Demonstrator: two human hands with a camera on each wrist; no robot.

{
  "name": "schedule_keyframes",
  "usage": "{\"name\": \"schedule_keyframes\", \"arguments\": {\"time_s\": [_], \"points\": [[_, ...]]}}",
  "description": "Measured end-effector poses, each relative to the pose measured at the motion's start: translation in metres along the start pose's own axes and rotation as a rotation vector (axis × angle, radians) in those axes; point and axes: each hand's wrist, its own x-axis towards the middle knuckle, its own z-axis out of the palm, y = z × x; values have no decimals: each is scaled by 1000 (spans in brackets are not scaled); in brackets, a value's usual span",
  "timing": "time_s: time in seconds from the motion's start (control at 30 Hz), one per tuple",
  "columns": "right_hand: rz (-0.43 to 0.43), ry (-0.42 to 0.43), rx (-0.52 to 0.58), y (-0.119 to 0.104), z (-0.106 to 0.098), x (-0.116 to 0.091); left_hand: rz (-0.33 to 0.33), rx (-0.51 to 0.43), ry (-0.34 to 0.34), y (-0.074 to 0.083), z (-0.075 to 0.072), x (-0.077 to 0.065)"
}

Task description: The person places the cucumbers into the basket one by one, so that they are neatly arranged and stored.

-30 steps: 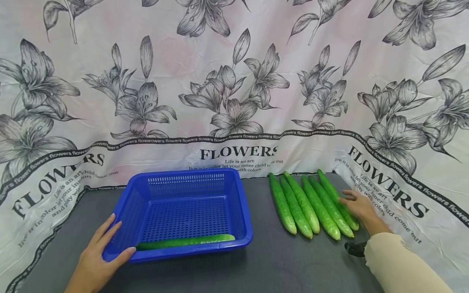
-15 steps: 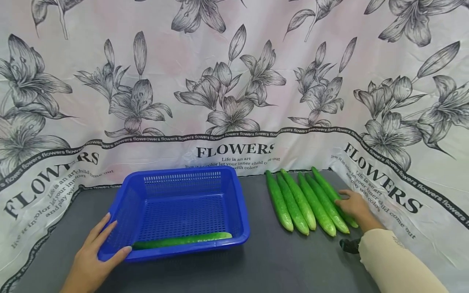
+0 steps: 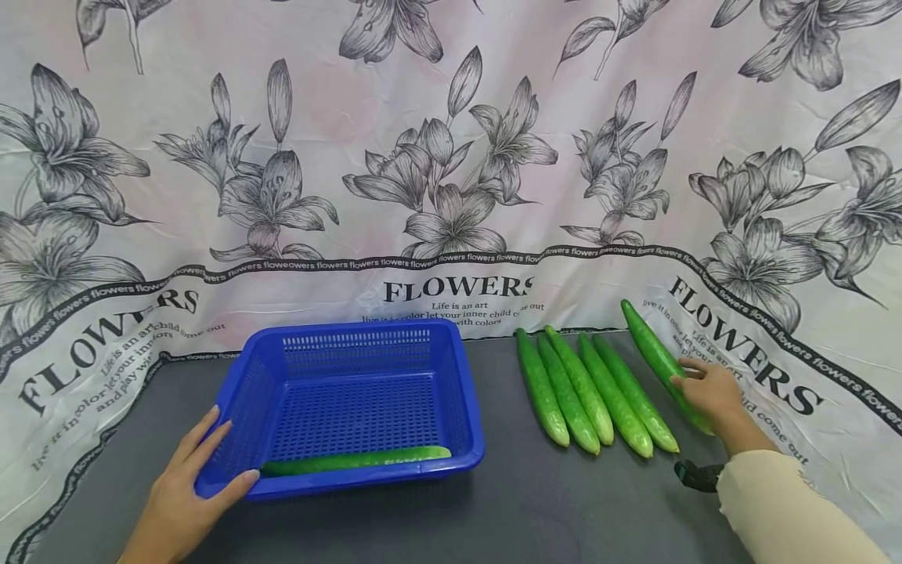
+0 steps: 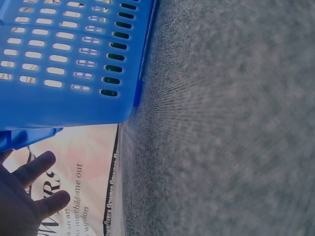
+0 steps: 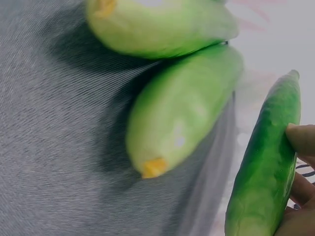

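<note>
Green cucumber [image 3: 655, 352], clamped between thumb and fingers of the right grip [image 3: 712, 392], has just parted from the row of five cucumbers [image 3: 581, 384] (left grip [image 3: 179, 497] spread against the basket [image 3: 352, 484]), now held rightward, clear for separate handling.
</note>
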Motion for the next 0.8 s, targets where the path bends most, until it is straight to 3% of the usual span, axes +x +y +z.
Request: {"name": "schedule_keyframes", "arguments": {"time_s": [0.2,0.53,0.8], "points": [[-73,-63,84,-15,-12,-6,-1,3,1,0,2,1],[-265,-153,104,-60,-21,-22,-41,-5,-60,-1,-1,0],[-383,-197,125,-94,-23,-34,-39,-8,-49,0,0,0]]}}
